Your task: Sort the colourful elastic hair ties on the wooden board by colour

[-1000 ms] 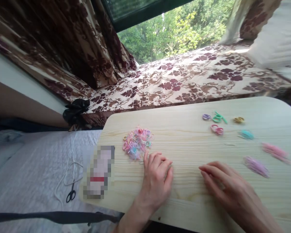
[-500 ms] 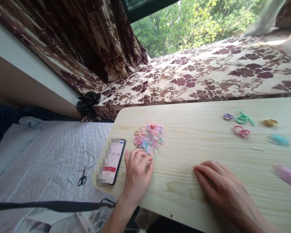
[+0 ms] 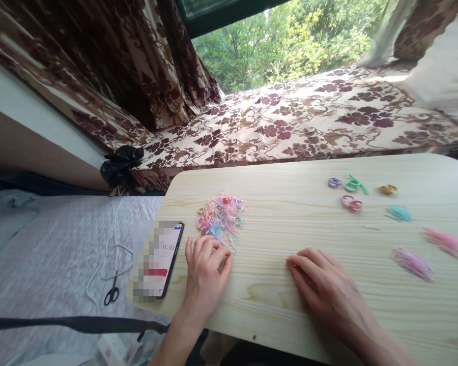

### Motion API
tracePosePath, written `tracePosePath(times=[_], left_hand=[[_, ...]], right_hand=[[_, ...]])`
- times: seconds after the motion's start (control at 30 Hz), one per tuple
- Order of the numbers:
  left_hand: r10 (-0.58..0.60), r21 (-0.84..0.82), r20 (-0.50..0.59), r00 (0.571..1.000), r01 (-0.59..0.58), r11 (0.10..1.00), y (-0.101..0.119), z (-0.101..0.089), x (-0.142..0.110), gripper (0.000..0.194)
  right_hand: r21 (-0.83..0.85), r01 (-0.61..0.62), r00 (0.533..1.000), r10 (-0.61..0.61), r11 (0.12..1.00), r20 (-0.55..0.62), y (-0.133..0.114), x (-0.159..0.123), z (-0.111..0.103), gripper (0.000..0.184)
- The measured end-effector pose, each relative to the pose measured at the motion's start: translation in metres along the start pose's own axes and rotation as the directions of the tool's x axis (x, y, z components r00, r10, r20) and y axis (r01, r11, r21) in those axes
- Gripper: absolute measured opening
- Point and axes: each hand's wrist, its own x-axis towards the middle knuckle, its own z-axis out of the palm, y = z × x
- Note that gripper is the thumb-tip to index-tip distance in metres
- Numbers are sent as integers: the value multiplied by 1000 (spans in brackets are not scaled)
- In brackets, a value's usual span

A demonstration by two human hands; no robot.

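Observation:
At the front edge of a mixed pile of small elastic bands and hair ties [image 3: 222,216], pink, yellow, blue and lilac, rests my left hand [image 3: 207,267]. Its fingers are curled down with thumb and forefinger close together; whatever is between them is too small to make out. My right hand [image 3: 322,279] lies lower on the table to the right, thumb and forefinger pressed together. Anything in that pinch is hidden. Beyond it lie a lilac bunch of bands [image 3: 412,263], a pink bunch [image 3: 446,243] and a turquoise bunch [image 3: 399,213].
Purple [image 3: 334,182], green [image 3: 353,184], pink [image 3: 351,203] and mustard hair ties [image 3: 388,189] sit at the table's back right. A phone [image 3: 162,262] showing a timer lies by the left edge. Black scissors [image 3: 112,295] and a white cable [image 3: 109,254] are on the bed.
The view has turned slightly right, bringing the pink bunch and the table's right corner into sight. Both hands keep nearly the same pose over the table.

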Motion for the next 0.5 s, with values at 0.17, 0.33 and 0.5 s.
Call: tracePosePath(times=[0.17, 0.33, 0.5], left_hand=[[-20, -26, 7, 1000, 20, 999, 1, -1, 0, 12], [-52, 11, -1, 999, 52, 999, -2, -4, 0, 10], [-13, 30, 14, 1000, 12, 999, -1, -3, 0, 21]], right_hand=[[7, 15, 1000, -15, 1000, -16, 0, 0, 0, 21], [23, 12, 1000, -11, 1000, -25, 3, 0, 1, 21], [20, 24, 998, -22, 1000, -56, 4, 0, 3, 20]])
